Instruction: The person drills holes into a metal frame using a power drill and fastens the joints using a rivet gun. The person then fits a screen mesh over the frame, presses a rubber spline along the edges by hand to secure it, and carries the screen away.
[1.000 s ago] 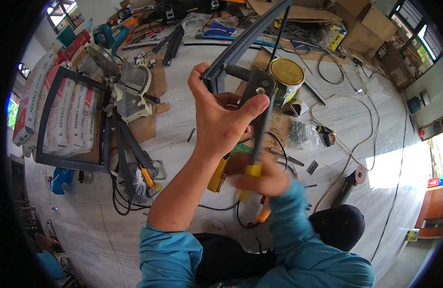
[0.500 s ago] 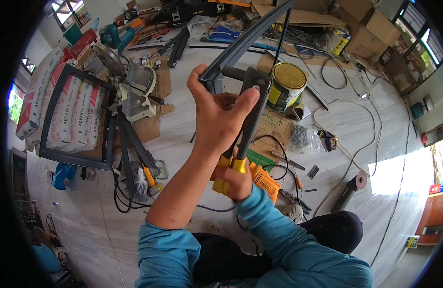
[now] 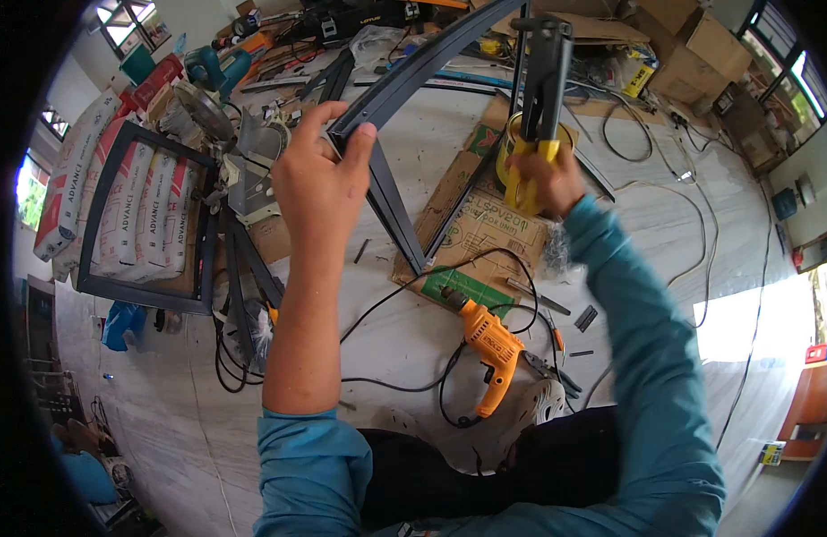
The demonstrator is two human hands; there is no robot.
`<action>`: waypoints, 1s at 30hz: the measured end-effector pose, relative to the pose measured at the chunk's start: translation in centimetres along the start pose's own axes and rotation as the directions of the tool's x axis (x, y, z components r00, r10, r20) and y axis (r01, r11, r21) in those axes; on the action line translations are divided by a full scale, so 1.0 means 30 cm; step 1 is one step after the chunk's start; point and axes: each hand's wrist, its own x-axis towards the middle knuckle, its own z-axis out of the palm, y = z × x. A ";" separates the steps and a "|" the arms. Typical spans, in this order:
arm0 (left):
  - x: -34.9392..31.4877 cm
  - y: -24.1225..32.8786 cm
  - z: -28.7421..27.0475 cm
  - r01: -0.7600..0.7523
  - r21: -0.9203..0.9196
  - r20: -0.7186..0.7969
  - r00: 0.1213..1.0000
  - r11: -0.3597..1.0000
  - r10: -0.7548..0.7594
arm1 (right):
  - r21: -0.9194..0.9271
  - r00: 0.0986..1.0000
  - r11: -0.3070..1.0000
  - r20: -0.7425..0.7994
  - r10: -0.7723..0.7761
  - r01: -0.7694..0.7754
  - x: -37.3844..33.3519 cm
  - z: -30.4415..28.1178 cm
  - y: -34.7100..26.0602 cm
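My left hand (image 3: 322,170) is closed round the near corner of a dark grey metal frame (image 3: 413,76), thumb on its top face beside a small rivet head. The frame stands tilted, its lower corner down on a flattened cardboard sheet (image 3: 503,234). My right hand (image 3: 557,182) grips a hand riveter by its yellow handles, and the riveter's black head (image 3: 546,67) points up near the frame's far side. That hand is slightly blurred. An orange power drill (image 3: 489,345) lies on the floor below the frame, in front of my feet.
Behind the riveter stands a paint can (image 3: 565,136), partly hidden. Pliers (image 3: 561,376) lie right of the drill, whose black cord loops over the floor. At left, another dark frame (image 3: 98,215) leans against stacked bags (image 3: 137,210), beside a miter saw (image 3: 257,166).
The riveter has moved up and right, away from the frame's near corner, in my right hand. My left hand and that corner have shifted left. The drill is now uncovered.
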 end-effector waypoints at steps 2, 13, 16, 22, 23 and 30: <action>0.019 -0.002 0.001 0.065 0.075 -0.008 0.998 0.995 -0.064 | -0.089 0.992 0.993 0.093 0.084 -0.076 0.015 -0.129 -0.041; 0.255 0.190 0.188 -0.234 0.658 0.349 0.937 0.715 -0.014 | 0.142 0.798 0.876 0.499 0.339 -0.461 -0.416 -0.489 0.160; 0.371 0.158 0.332 -0.232 0.715 0.371 0.925 0.660 -0.077 | -0.096 0.813 0.921 0.442 0.379 -0.378 -0.538 -0.424 0.385; 0.426 0.211 0.437 -0.023 0.741 0.120 0.988 0.671 -0.099 | -0.652 0.856 0.731 0.246 0.455 -0.201 -0.744 -0.421 0.757; 0.457 0.198 0.385 -0.085 0.758 0.129 0.991 0.647 -0.021 | -0.671 0.866 0.720 0.240 0.439 -0.178 -0.759 -0.425 0.791; 0.644 -0.039 -0.244 -0.240 0.709 0.108 0.966 0.663 0.235 | -0.658 0.923 0.724 0.115 0.367 -0.206 -0.839 -0.394 0.942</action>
